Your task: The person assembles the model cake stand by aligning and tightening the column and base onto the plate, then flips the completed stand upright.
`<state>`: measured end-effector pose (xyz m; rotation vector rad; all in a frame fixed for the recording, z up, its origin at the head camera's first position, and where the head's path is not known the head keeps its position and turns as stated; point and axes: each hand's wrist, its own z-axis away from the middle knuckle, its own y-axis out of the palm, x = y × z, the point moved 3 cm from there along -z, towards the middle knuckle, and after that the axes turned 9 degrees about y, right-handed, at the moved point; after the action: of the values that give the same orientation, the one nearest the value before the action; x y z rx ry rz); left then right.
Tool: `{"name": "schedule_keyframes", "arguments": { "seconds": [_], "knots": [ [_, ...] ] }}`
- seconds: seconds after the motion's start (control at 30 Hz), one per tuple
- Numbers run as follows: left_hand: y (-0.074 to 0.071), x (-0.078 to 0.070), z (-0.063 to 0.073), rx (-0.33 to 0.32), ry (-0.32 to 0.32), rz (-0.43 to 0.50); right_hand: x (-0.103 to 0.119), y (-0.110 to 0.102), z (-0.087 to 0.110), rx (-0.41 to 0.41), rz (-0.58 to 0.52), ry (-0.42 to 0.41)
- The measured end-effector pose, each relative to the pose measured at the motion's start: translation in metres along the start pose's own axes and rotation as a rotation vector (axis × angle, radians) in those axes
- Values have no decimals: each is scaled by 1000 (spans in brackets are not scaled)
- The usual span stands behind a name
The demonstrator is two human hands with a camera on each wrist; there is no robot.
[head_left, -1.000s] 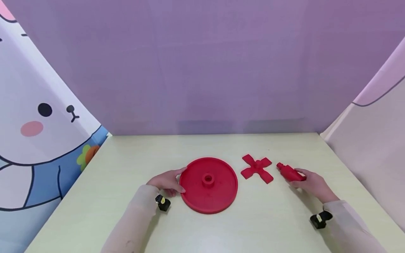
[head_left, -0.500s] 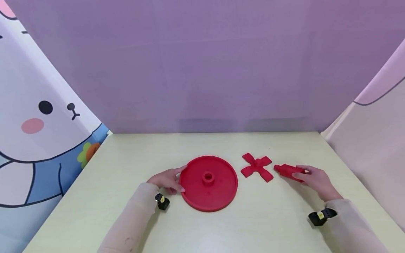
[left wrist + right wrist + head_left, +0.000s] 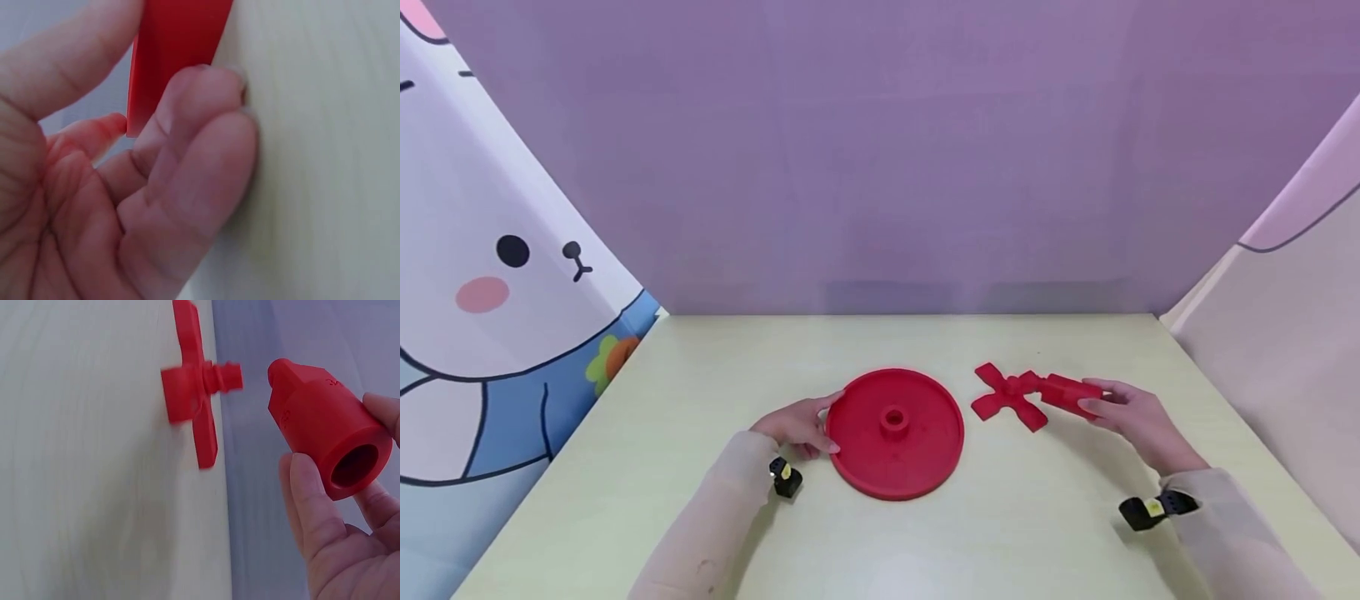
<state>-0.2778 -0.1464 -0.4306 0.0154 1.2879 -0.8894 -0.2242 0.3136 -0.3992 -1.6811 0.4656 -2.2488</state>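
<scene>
A round red plastic disc (image 3: 928, 462) with a raised rim and a hollow hub lies on the table. My left hand (image 3: 797, 425) holds it at its left edge, thumb and index finger on the rim; in the left wrist view the other fingers (image 3: 212, 169) curl close to the tabletop. My right hand (image 3: 1138, 417) pinches a red bottle-shaped plastic part (image 3: 331, 419) between thumb and fingertips, above the table, its narrow end pointing left and its hollow end toward the wrist camera. A red four-bladed piece (image 3: 1011, 397) with a central peg lies just left of it.
The pale table (image 3: 880, 550) ends at a purple cloth backdrop (image 3: 880, 167). Printed cartoon cloth (image 3: 535, 333) hangs at the left, and a light cloth (image 3: 1277, 333) hangs at the right.
My right hand has lifted the bottle-shaped part and moved it left, so its tip now overlaps the four-bladed piece in the head view. My left hand and the disc stay put.
</scene>
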Motion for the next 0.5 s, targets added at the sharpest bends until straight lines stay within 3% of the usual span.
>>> {"name": "schedule_keyframes", "arguments": {
  "seconds": [0.5],
  "knots": [
    [0, -3, 1, -5, -10, -4, 20, 42, -8, 135, -39, -55]
  ]
}}
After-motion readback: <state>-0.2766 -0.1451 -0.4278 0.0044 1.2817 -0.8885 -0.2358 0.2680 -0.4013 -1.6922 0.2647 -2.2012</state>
